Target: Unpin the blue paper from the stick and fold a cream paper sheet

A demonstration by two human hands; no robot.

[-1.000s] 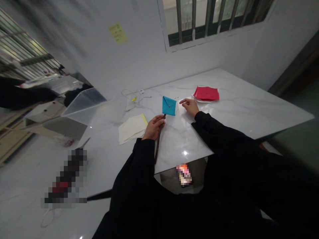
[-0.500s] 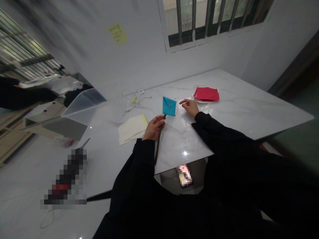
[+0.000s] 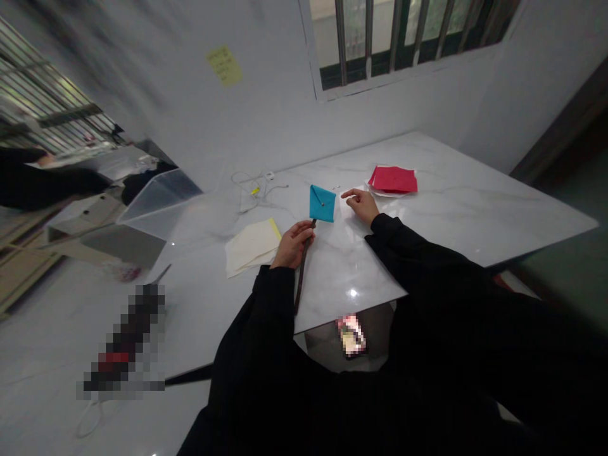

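A small blue envelope-shaped pouch (image 3: 322, 204) with a metal stud on its flap is in front of me. My left hand (image 3: 293, 246) is closed around a narrow dark-brown strap (image 3: 301, 278). The strap's upper end meets the pouch's lower edge; whether they are joined cannot be told. Its lower end reaches down to the table's front edge. To the right of the pouch is my right hand (image 3: 361, 206), index finger stretched forward and other fingers bent, with nothing visible in it. White paper (image 3: 349, 206) lies partly under that hand, and tiny bits (image 3: 335, 187) lie just beyond its fingertips.
Red sheets (image 3: 393, 180) lie at the right back of the white table (image 3: 475, 196), cream sheets (image 3: 251, 247) left of my left hand. A white cable (image 3: 247, 201) lies near the wall. A clear bin (image 3: 161, 196), a blurred-out dark object (image 3: 126, 342) and another person's dark sleeve (image 3: 47, 180) are leftward.
My hands, the strap and the pouch stay almost exactly where they were. At the far left, the other person's arm has shifted slightly, and a bit of their hand shows.
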